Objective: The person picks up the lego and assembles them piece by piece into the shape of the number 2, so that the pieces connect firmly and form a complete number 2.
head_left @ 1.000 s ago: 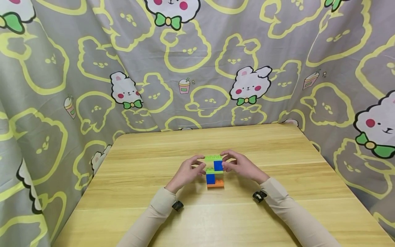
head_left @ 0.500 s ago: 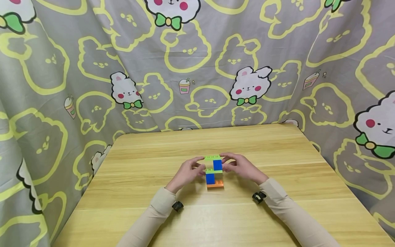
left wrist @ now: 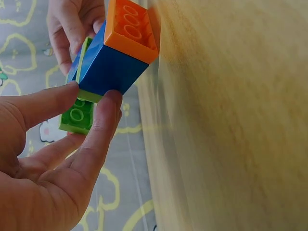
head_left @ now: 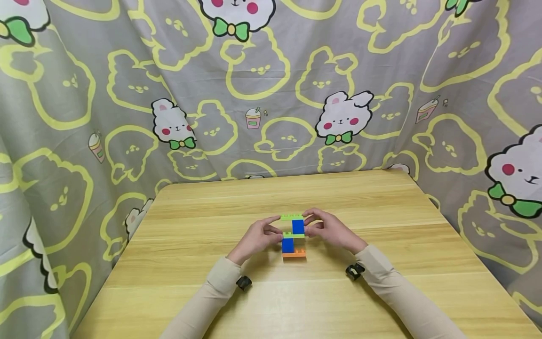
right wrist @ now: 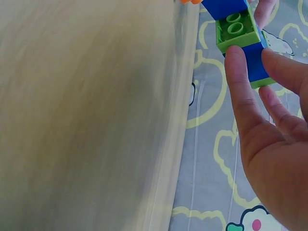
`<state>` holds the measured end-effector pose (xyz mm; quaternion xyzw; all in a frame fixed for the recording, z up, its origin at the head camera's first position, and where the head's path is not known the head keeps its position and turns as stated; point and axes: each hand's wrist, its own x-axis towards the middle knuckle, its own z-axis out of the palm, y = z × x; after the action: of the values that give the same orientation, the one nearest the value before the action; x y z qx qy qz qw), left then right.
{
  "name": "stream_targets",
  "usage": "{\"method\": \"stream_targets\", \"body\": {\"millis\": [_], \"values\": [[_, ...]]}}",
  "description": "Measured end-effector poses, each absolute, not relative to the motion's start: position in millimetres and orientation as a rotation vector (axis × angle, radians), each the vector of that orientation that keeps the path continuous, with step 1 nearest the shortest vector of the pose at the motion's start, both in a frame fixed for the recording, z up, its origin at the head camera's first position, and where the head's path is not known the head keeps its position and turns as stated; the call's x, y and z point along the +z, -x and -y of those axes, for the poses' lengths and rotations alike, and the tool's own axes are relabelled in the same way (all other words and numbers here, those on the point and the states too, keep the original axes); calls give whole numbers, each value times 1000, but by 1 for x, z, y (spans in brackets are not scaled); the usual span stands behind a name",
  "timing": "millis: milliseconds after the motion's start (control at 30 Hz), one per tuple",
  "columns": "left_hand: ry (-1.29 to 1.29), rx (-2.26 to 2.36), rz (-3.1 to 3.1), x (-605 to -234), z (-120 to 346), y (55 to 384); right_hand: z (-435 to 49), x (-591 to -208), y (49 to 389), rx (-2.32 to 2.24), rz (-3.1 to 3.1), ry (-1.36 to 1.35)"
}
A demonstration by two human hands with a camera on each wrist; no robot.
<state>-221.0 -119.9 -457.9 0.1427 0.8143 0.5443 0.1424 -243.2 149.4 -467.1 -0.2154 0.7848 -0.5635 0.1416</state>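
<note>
A small stack of toy building bricks is held between both hands. From the bottom it has an orange plate (head_left: 294,255), a blue brick (head_left: 288,245) on the left, a green plate (head_left: 298,236), a second blue brick (head_left: 298,227) on the right and a top green plate (head_left: 292,217). My left hand (head_left: 255,239) holds the left side, thumb and fingers around the middle green plate and lower blue brick. My right hand (head_left: 332,229) grips the upper blue brick from the right. The orange underside shows in the left wrist view, so the stack appears lifted off the table.
The wooden table (head_left: 296,296) spreads around the hands, its far edge meeting a grey patterned curtain (head_left: 279,84). More curtain hangs at the left and right. A black band with a small device (head_left: 354,270) is on each wrist.
The left thumb has moved down to the level of the middle green plate. The stack has shifted very slightly left, and the right fingers have closed in beside the upper blue brick.
</note>
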Motion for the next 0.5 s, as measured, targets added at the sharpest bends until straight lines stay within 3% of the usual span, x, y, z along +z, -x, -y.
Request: {"method": "stream_targets", "body": {"millis": [500], "values": [[-394, 1480, -2401, -460, 122, 223, -151, -467, 241, -1499, -2338, 650]]}}
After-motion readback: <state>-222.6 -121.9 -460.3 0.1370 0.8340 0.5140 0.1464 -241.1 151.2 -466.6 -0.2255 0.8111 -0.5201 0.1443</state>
